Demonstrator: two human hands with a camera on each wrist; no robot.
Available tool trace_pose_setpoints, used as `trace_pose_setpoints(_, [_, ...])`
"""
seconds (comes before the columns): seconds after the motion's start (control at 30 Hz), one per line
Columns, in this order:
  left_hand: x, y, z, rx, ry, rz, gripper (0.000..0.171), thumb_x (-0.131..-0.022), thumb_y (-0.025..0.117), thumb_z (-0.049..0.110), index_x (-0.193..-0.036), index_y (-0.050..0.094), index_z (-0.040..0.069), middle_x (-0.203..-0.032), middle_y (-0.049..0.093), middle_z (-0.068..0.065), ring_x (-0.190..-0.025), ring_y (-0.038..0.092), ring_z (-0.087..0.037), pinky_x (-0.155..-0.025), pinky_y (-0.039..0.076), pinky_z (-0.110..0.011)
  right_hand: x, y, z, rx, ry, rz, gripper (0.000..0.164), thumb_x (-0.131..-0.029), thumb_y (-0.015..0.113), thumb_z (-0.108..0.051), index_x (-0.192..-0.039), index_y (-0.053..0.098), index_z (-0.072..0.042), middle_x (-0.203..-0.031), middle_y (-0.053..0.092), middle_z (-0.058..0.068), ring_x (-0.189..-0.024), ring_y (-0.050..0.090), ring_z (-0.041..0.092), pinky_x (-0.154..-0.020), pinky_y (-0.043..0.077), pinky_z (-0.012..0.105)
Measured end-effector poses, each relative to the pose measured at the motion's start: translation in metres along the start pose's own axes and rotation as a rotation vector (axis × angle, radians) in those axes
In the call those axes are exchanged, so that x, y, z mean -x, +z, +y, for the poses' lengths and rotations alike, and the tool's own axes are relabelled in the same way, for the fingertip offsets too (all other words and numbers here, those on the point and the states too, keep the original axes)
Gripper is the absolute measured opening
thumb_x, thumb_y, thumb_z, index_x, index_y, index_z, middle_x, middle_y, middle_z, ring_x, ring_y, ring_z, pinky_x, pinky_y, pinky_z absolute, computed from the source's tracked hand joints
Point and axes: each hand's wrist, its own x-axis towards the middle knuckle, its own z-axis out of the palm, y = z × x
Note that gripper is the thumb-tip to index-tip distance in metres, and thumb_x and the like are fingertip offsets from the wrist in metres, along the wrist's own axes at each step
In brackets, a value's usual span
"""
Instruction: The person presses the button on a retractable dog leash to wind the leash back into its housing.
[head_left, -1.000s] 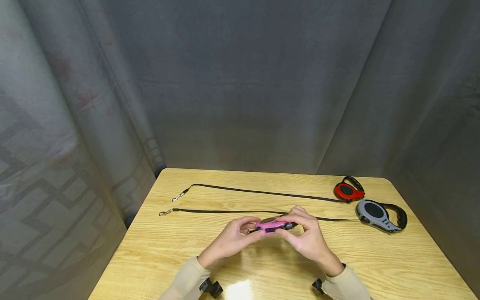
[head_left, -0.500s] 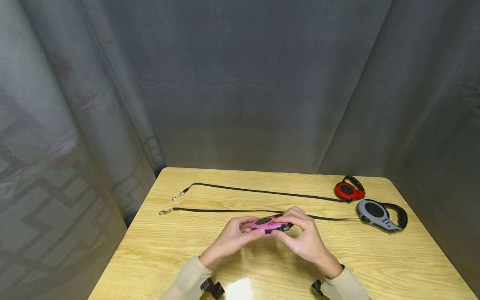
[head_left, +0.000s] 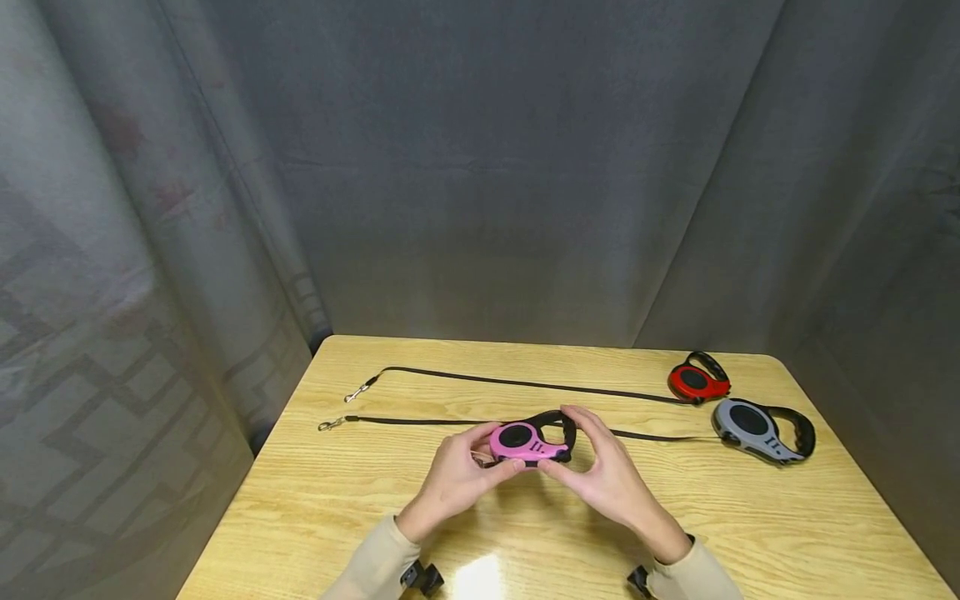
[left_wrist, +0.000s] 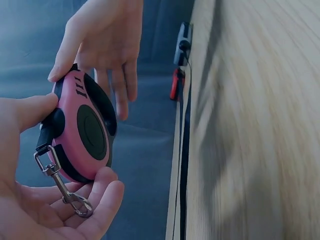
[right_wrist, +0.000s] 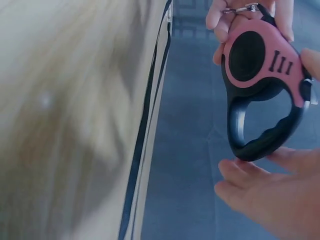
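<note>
A pink and black retractable dog leash [head_left: 519, 451] is held up over the table between both hands, its flat face turned to the head camera. My left hand [head_left: 457, 477] grips the round end, thumb on the near edge and fingers beneath. A metal snap hook [left_wrist: 61, 186] dangles by those fingers in the left wrist view. My right hand [head_left: 609, 477] holds the other end, with the thumb on the near edge. Its fingertips touch the tip of the black loop handle [right_wrist: 267, 142], as the right wrist view shows.
A red retractable leash [head_left: 707, 388] and a grey one [head_left: 767, 446] lie at the right of the wooden table [head_left: 315, 517]. Their black straps stretch left to metal snap hooks [head_left: 357, 393]. Grey curtains [head_left: 480, 208] hang behind and at both sides.
The pink leash has tipped from nearly edge-on to face-up toward the head camera and shifted slightly left. My right fingers have spread out to the handle's far end.
</note>
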Motion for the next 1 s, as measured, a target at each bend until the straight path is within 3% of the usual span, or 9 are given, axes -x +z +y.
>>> trace_pose_setpoints(0.1, [0.001,0.0,-0.001,-0.058,0.012,0.014,0.072,-0.086,0.087,0.049,-0.141,0.067,0.008,-0.118,0.08,-0.006,-0.091,0.072,-0.011,-0.077,0.056,-0.024,0.001,0.0,0.0,0.017,0.066,-0.055,0.091,-0.085,0.089,-0.047,-0.155,0.051,-0.004,-0.159,0.053,0.022,-0.145,0.051,0.049,-0.112,0.041,0.073])
trace_pose_setpoints(0.3, [0.002,-0.002,-0.004,-0.14,0.026,-0.01,0.07,-0.084,0.089,0.048,-0.14,0.067,0.014,-0.107,0.078,0.003,-0.079,0.063,-0.001,-0.069,0.053,-0.021,-0.001,0.003,0.004,0.024,0.098,-0.118,0.099,-0.079,0.092,-0.049,-0.154,0.051,0.001,-0.159,0.053,0.024,-0.146,0.051,0.049,-0.116,0.041,0.068])
trace_pose_setpoints(0.57, [0.002,-0.004,-0.013,-0.23,0.069,-0.056,0.069,-0.082,0.09,0.047,-0.138,0.067,0.015,-0.109,0.078,0.004,-0.089,0.07,-0.014,-0.074,0.051,-0.021,-0.002,0.012,0.016,-0.019,0.095,-0.137,0.108,-0.068,0.101,-0.046,-0.15,0.054,0.007,-0.156,0.054,0.028,-0.143,0.053,0.049,-0.117,0.042,0.063])
trace_pose_setpoints(0.8, [0.0,0.0,-0.022,-0.342,0.057,-0.092,0.083,-0.082,0.09,0.052,-0.144,0.063,0.005,-0.111,0.079,-0.002,-0.074,0.059,-0.002,-0.072,0.05,-0.021,-0.003,0.022,0.028,-0.033,0.15,-0.184,0.111,-0.064,0.103,-0.041,-0.151,0.053,0.007,-0.156,0.054,0.027,-0.146,0.05,0.047,-0.12,0.038,0.06])
trace_pose_setpoints(1.0, [-0.001,0.001,-0.026,-0.398,0.047,-0.107,0.087,-0.081,0.09,0.054,-0.144,0.062,0.002,-0.116,0.079,-0.007,-0.091,0.07,-0.011,-0.086,0.056,-0.029,-0.004,0.029,0.035,-0.025,0.171,-0.222,0.111,-0.066,0.102,-0.044,-0.151,0.052,0.007,-0.156,0.055,0.025,-0.147,0.049,0.046,-0.122,0.037,0.059])
